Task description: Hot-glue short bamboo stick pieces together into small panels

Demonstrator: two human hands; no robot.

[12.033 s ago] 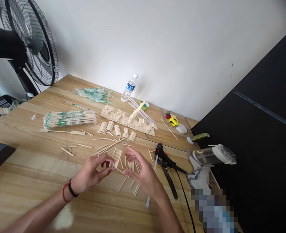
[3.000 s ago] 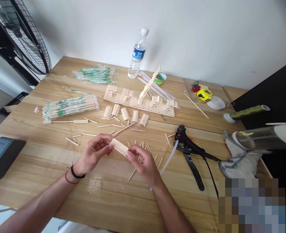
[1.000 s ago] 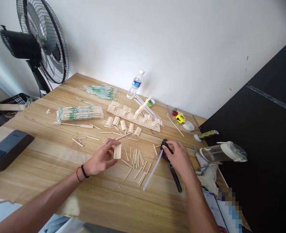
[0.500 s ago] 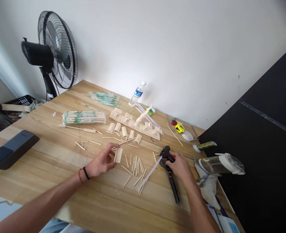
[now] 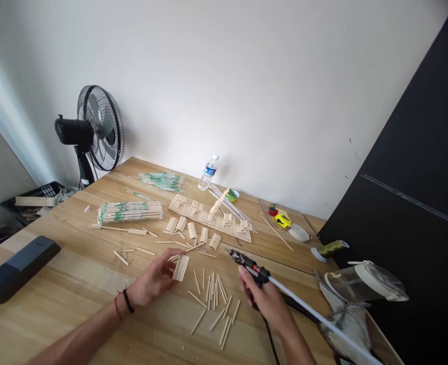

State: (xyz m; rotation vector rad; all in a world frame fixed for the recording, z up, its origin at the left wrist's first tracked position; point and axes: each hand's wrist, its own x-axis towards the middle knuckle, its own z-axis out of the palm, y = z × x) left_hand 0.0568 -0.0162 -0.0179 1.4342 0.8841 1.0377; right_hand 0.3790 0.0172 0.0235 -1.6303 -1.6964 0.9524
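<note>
My left hand pinches a small panel of short wooden sticks laid side by side, tilted above the table. My right hand is wrapped round a black hot glue gun, its nozzle pointing up and left. A long translucent glue stick sticks out of the gun's rear, and a cord trails down. Between the hands lie several loose cut sticks. Just beyond, several similar small panels rest near a long stick-built base with small raised pieces on it. A black handle is partly hidden behind my right hand.
Bagged sticks, a water bottle and a black fan stand behind or left. On the right are a yellow tape measure, a thread spool and a clear jar. A dark case lies left.
My right hand has picked up the glue gun and turned it, so its nozzle faces left and its glue stick trails right. My left hand still holds the panel. The view has tilted up.
</note>
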